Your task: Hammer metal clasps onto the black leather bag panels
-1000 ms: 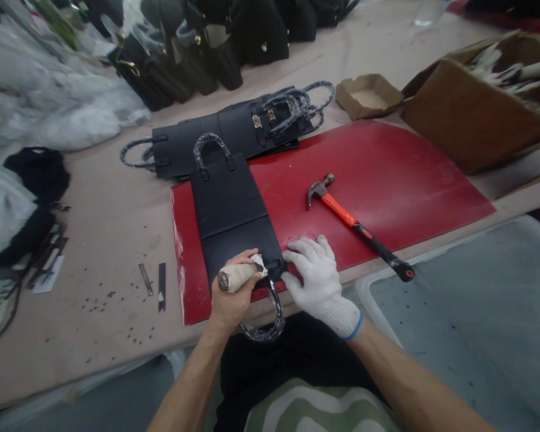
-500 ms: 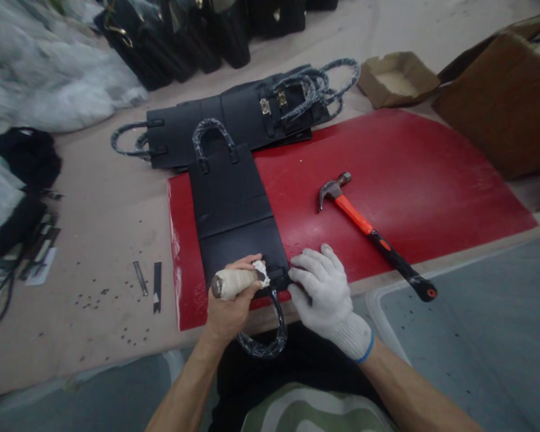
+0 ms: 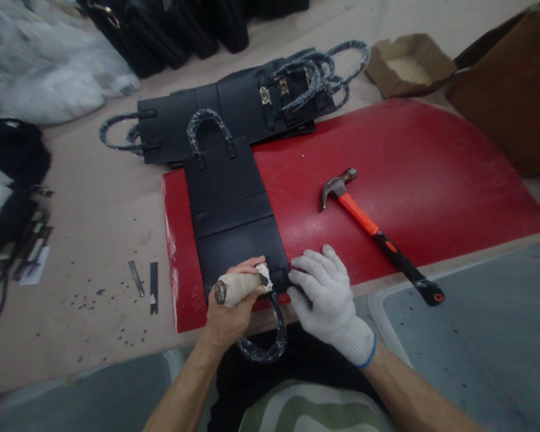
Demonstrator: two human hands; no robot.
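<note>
My left hand (image 3: 231,312), bare, is closed round a thick tool wrapped in pale tape (image 3: 240,288). White material shows at its far end, beside the strap tab at the near edge of a flat black bag panel (image 3: 234,210); its tip is hidden. My right hand (image 3: 326,294) wears a white knit glove. Its fingers are apart, with the index fingertip against the panel's right edge by that tab. A plastic-wrapped handle (image 3: 274,345) hangs off the near end of the panel, and another handle (image 3: 209,120) arches at the far end.
Under the panel lies a red board (image 3: 387,180) with a claw hammer (image 3: 364,222) on it. Stacked black bag panels (image 3: 238,108) lie behind. A cardboard tray (image 3: 411,63) stands back right. Left are a metal rod (image 3: 136,278), a dark strip (image 3: 153,288) and scattered black bits.
The camera view has shifted slightly. Both hands, the tape-wrapped tool and the bag panel keep nearly the same positions relative to each other.
</note>
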